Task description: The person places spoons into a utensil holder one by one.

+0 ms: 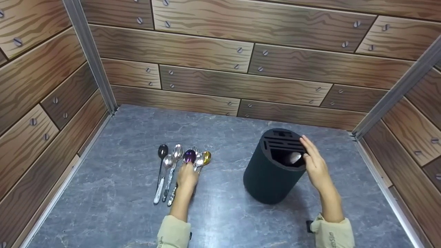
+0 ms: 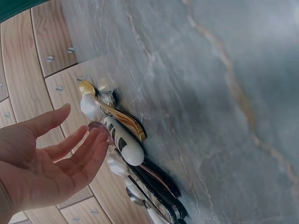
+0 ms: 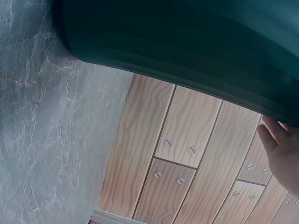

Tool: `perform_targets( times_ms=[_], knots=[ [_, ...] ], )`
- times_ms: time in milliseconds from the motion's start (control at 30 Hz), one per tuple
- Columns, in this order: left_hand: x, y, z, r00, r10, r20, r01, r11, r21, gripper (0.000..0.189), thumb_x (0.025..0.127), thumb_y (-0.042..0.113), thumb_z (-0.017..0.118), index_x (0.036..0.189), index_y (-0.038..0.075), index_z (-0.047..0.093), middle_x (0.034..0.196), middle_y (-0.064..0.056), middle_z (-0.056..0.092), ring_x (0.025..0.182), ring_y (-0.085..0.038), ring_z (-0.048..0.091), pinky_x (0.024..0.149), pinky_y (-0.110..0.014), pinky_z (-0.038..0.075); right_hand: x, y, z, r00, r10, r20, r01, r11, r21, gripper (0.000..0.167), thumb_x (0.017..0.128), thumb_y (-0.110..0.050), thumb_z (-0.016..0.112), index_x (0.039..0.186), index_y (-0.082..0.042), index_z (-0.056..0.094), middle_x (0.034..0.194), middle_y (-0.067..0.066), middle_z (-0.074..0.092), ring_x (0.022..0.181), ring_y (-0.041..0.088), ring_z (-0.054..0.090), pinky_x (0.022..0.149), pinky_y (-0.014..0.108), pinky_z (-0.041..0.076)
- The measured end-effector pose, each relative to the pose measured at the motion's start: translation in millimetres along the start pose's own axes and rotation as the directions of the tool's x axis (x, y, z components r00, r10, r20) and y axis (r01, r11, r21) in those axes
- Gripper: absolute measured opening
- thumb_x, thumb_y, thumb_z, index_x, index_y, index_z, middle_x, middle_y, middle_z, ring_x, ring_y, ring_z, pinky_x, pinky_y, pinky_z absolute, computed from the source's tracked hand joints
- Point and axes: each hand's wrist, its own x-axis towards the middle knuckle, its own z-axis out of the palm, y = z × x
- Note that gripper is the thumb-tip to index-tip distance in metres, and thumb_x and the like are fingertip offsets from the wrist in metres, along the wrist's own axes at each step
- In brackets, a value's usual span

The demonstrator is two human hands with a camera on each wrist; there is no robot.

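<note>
Several spoons lie side by side on the left of the table: a black spoon (image 1: pixel 163 151), silver ones, a purple spoon (image 1: pixel 189 155) and a gold spoon (image 1: pixel 207 157). My left hand (image 1: pixel 187 175) is over them at the purple spoon. In the left wrist view its thumb stands apart from loosely bent fingers (image 2: pixel 93 151); whether they touch the purple bowl I cannot tell. A dark green cylindrical utensil holder (image 1: pixel 265 181) stands upright at the right. A silver spoon (image 1: pixel 295 157) shows in its large compartment. My right hand (image 1: pixel 316 168) rests on its right rim, fingers straight.
The grey marbled table (image 1: pixel 113 213) is bounded by wood-patterned walls (image 1: pixel 206 75) at the back and both sides. Narrow slots (image 1: pixel 282 143) cross the holder's top behind its large compartment. In the left wrist view a white-and-black spoon handle (image 2: pixel 128 147) lies near the hand.
</note>
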Motion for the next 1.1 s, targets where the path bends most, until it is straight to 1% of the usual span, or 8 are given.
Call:
perform_targets(
  times_ms=[200, 467, 667, 833, 933, 1100],
  knots=[
    [3.3, -0.8, 3.2, 0.999, -0.037, 0.004, 0.036, 0.997, 0.061, 0.010, 0.076, -0.007, 0.060, 0.085, -0.006, 0.062, 0.085, -0.024, 0.062, 0.080, -0.039, 0.060, 0.065, -0.047, 0.050, -0.1, 0, 1, 1.000, 0.013, 0.006, -0.013, 1.000, 0.001, 0.042, 0.093, -0.001, 0.038, 0.135, 0.000, 0.043, 0.142, 0.012, 0.036, 0.129, 0.028, 0.030, 0.104, 0.021, 0.018],
    [7.4, -3.2, 9.7, 0.999, -0.054, 0.002, 0.054, 0.993, 0.106, 0.008, 0.077, -0.008, 0.057, 0.081, -0.006, 0.064, 0.084, -0.025, 0.063, 0.076, -0.039, 0.062, 0.061, -0.046, 0.051, -0.2, 0, 0, 1.000, 0.012, 0.012, -0.012, 1.000, 0.012, 0.042, 0.093, -0.001, 0.039, 0.135, -0.001, 0.043, 0.142, 0.014, 0.035, 0.130, 0.029, 0.028, 0.104, 0.022, 0.019],
    [10.1, -3.3, 13.9, 0.999, -0.030, -0.023, 0.033, 0.988, 0.154, 0.011, 0.080, -0.006, 0.054, 0.081, -0.005, 0.065, 0.084, -0.025, 0.064, 0.076, -0.039, 0.062, 0.061, -0.046, 0.051, -1.0, 0, 0, 1.000, 0.014, 0.003, -0.014, 1.000, 0.004, 0.042, 0.093, 0.000, 0.039, 0.135, -0.001, 0.043, 0.142, 0.011, 0.036, 0.129, 0.027, 0.030, 0.103, 0.020, 0.018],
    [11.8, -2.6, 15.6, 0.999, -0.033, -0.019, 0.036, 0.983, 0.181, 0.012, 0.082, -0.005, 0.053, 0.080, -0.006, 0.065, 0.084, -0.024, 0.065, 0.076, -0.038, 0.063, 0.062, -0.046, 0.051, -0.6, -1, 0, 1.000, 0.021, 0.002, -0.021, 1.000, 0.008, 0.042, 0.093, -0.001, 0.039, 0.135, -0.002, 0.043, 0.142, 0.011, 0.036, 0.129, 0.027, 0.030, 0.103, 0.020, 0.019],
    [12.7, -2.8, 16.4, 0.999, -0.033, -0.012, 0.034, 0.982, 0.187, 0.011, 0.082, -0.006, 0.054, 0.081, -0.006, 0.065, 0.085, -0.024, 0.065, 0.077, -0.038, 0.063, 0.062, -0.045, 0.051, -0.3, -2, 0, 1.000, 0.020, -0.002, -0.020, 1.000, 0.011, 0.043, 0.092, 0.000, 0.039, 0.135, -0.002, 0.044, 0.141, 0.012, 0.037, 0.129, 0.027, 0.030, 0.103, 0.020, 0.019],
    [11.8, -5.0, 16.6, 1.000, -0.018, -0.022, 0.022, 0.981, 0.192, 0.008, 0.079, -0.006, 0.057, 0.080, -0.005, 0.065, 0.083, -0.024, 0.064, 0.076, -0.038, 0.063, 0.061, -0.046, 0.051, -0.5, -1, 1, 1.000, 0.013, -0.007, -0.012, 1.000, 0.018, 0.042, 0.092, 0.001, 0.039, 0.134, 0.000, 0.044, 0.141, 0.013, 0.037, 0.129, 0.026, 0.030, 0.103, 0.019, 0.019]
  ],
)
